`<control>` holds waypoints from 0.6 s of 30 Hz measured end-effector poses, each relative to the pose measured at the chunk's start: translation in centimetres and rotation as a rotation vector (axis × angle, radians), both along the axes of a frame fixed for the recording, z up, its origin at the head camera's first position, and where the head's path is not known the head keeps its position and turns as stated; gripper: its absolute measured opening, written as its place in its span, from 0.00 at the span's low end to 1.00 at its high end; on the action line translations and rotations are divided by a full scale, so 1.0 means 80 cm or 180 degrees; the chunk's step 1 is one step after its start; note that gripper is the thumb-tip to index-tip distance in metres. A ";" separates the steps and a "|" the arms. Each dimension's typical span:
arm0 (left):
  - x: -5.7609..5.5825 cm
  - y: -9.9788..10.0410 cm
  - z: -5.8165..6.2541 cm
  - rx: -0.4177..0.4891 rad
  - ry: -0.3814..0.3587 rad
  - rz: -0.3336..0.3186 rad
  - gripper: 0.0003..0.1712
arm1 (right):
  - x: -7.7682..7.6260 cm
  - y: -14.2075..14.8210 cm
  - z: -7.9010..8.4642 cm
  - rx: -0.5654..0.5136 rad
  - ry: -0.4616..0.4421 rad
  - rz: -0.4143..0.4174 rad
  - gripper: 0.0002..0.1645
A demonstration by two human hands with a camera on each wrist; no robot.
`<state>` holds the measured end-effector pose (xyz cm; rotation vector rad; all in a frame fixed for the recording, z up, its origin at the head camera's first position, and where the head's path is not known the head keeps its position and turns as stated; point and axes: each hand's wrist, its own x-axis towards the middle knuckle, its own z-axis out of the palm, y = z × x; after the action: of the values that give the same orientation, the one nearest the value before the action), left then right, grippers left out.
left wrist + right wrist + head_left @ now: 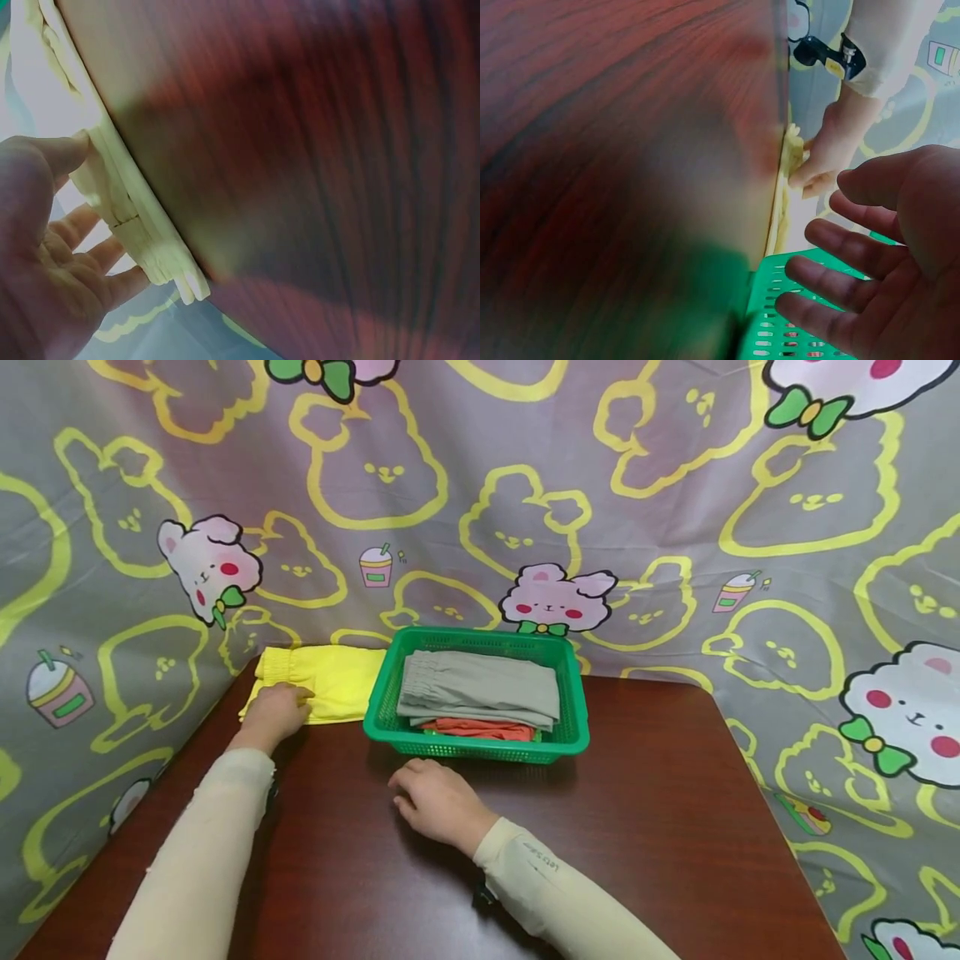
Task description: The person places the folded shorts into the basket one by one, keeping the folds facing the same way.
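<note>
A folded yellow garment with a gathered elastic waistband lies flat at the back left of the table. My left hand rests on its left end. In the left wrist view, the thumb and spread fingers of that hand touch the edge of the folded cloth. Just in front of the green plastic basket, my right hand hovers with relaxed fingers, holding nothing. Inside the basket, a folded grey garment with an elastic waistband lies over a folded red-orange one.
The dark brown wooden table extends to the front and right. A grey curtain with yellow cartoon outlines hangs along its back and sides. The basket's left wall stands against the yellow garment's right end.
</note>
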<state>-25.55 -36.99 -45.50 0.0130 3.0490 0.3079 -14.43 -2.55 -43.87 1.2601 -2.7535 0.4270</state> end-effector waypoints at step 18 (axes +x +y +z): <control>0.038 -0.012 0.013 0.0041 -0.0031 -0.0063 0.21 | -0.001 -0.021 -0.010 0.0090 -0.0123 0.0080 0.10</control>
<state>-22.48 -37.91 -44.47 0.0421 3.0353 0.3254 -14.55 -4.26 -44.64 1.3079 -2.7880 0.4206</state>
